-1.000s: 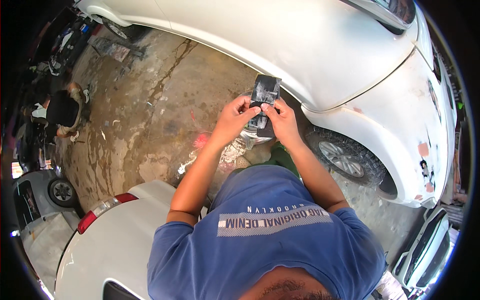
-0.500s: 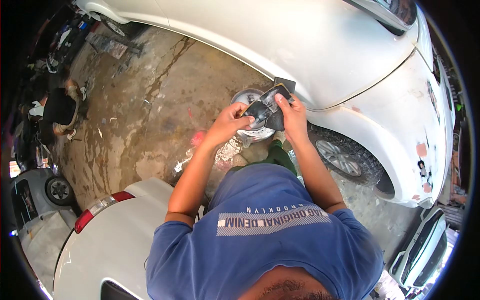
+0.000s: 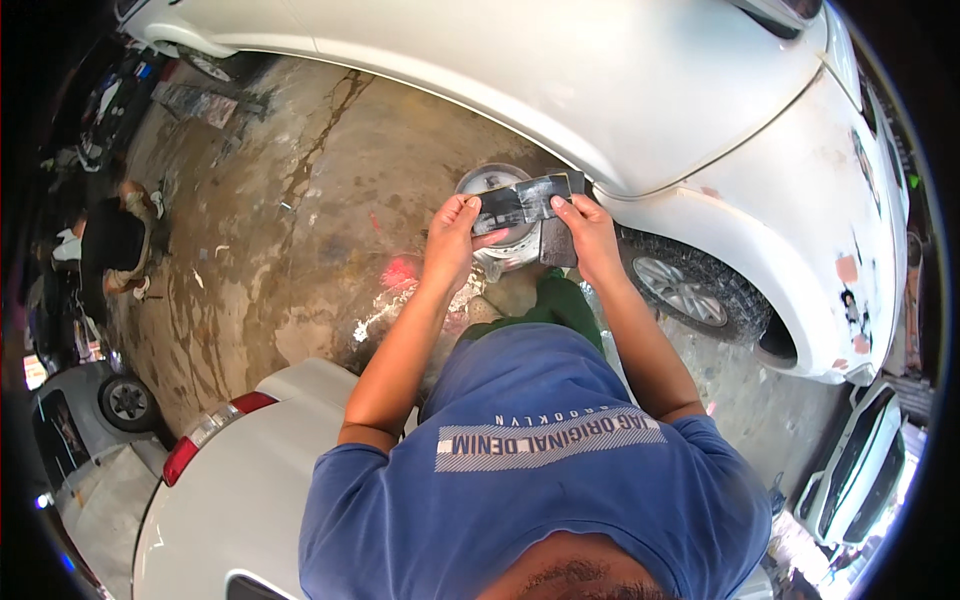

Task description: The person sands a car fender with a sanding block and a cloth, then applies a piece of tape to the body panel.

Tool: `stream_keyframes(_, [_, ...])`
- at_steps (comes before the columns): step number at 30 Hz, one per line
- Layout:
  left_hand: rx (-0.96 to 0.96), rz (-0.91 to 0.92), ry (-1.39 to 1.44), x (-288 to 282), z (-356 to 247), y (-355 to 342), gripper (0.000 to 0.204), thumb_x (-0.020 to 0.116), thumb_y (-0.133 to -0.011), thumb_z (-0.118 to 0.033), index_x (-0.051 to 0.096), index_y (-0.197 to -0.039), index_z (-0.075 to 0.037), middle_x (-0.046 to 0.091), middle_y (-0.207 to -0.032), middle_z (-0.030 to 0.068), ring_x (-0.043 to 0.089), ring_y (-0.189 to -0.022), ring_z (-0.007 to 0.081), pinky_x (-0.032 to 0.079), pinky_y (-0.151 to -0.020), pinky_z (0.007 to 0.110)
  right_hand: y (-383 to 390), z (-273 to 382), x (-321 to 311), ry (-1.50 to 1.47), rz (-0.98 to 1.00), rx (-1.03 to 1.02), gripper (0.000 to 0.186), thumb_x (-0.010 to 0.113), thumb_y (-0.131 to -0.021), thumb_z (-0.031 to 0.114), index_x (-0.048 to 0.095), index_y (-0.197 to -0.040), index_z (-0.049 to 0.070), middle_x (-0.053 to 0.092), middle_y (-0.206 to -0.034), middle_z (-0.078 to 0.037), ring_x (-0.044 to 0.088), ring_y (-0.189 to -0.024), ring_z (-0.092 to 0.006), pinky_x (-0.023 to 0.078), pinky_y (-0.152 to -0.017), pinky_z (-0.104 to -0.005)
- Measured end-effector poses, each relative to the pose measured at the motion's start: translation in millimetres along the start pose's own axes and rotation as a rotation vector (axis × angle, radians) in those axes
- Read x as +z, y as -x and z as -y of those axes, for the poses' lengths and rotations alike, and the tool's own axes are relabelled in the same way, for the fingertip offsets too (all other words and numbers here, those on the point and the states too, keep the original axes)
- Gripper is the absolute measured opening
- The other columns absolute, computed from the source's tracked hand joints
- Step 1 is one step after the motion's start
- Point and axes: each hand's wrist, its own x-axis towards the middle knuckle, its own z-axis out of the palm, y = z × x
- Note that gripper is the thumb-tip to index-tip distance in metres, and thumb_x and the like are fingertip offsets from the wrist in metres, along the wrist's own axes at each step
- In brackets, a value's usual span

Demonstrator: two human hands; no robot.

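Note:
A dark, creased strip of sandpaper [image 3: 512, 206] with whitish smears is stretched between my two hands. My left hand [image 3: 451, 240] pinches its left end, thumb on top. At the other end, my right hand [image 3: 592, 238] is closed on the sandpaper. A dark rectangular pad, perhaps a sanding block [image 3: 557, 244], also sticks out from the right hand, below the strip; its middle lies behind the paper and the fingers. Underneath, a round bucket [image 3: 518, 258] with a pale rim stands on the floor, partly covered by the hands and sandpaper.
A white car [image 3: 600, 100] with patchy bodywork lies ahead and right, its wheel [image 3: 680, 290] near my right forearm. Behind me on the left is a pale vehicle [image 3: 270, 450] with a red tail light. Another person [image 3: 118, 235] crouches far left on the wet, stained floor [image 3: 300, 220].
The sandpaper has turned from a steep slant to nearly level and is spread flatter between my hands. My left hand has risen slightly; the dark pad now hangs more upright.

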Motion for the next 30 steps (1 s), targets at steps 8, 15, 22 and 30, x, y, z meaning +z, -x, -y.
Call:
stream_keyframes(8, [-0.059, 0.067, -0.053, 18.6, 6.5, 0.3, 0.022, 0.049, -0.108, -0.018, 0.059, -0.120, -0.003, 0.067, -0.113, 0.0086, 0.068, -0.099, 0.0186, 0.064, -0.082, 0.035, 32.7, 29.6, -48.2, 0.108, -0.252, -0.180, 0.065, 0.060, -0.094, 0.006, 0.031, -0.152, -0.001, 0.062, -0.125, -0.020, 0.071, -0.096, -0.0254, 0.058, -0.081, -0.0348])
stream_keyframes(15, [0.027, 0.075, -0.059, 61.0, 26.0, 4.6, 0.022, 0.048, -0.107, -0.016, 0.060, -0.118, 0.000, 0.066, -0.111, 0.0097, 0.068, -0.098, 0.0187, 0.064, -0.081, 0.033, 67.5, 49.9, -80.2, -0.509, 0.061, -0.014, 0.054, 0.060, -0.086, 0.005, 0.046, -0.138, 0.004, 0.060, -0.125, -0.018, 0.070, -0.099, -0.0306, 0.062, -0.080, -0.0440])
stream_keyframes(22, [-0.129, 0.149, -0.017, 123.4, 67.8, 13.4, 0.019, 0.050, -0.107, -0.016, 0.060, -0.117, -0.003, 0.066, -0.105, 0.0070, 0.068, -0.089, 0.0163, 0.065, -0.075, 0.034, 104.4, 70.7, -131.8, -0.442, -0.031, -0.009, 0.043, 0.065, -0.089, 0.006, 0.051, -0.130, 0.000, 0.065, -0.113, -0.017, 0.072, -0.096, -0.0288, 0.063, -0.078, -0.0435])
stream_keyframes(30, [-0.043, 0.058, -0.106, 206.8, 140.1, 42.5, 0.028, 0.054, -0.106, -0.021, 0.051, -0.132, -0.010, 0.054, -0.133, 0.0079, 0.056, -0.122, 0.0220, 0.054, -0.098, 0.043, 159.2, 83.4, -189.9, -0.386, -0.252, -0.209, 0.035, 0.062, -0.094, 0.002, 0.051, -0.127, -0.002, 0.067, -0.112, -0.015, 0.071, -0.101, -0.0259, 0.062, -0.082, -0.0405])
